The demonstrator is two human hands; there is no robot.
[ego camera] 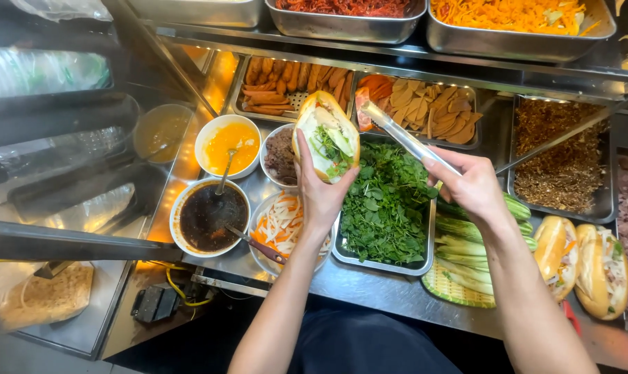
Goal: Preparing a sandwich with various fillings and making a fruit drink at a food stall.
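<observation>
The left hand (319, 194) is gripping a split bread roll (325, 135), golden-crusted and showing pale filling and green herbs, above the herb tray (397, 266). The right hand (470, 183) is pinching metal tongs (404, 137), tips pressed together near sliced meat (425, 107).

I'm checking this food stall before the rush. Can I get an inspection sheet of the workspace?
Surface: steel counter, crowded.
Job's things: split sandwich roll with greens inside; metal tongs over the sliced meat tray.
Clutter: herb tray, dark sauce bowl, yellow sauce bowl, pickled vegetable bowl, cucumber strips, two filled sandwiches.
Grips: left hand holds the roll; right hand holds the tongs.
Cables: yellow cable below the counter.
Surroundings: upper shelf trays.
</observation>
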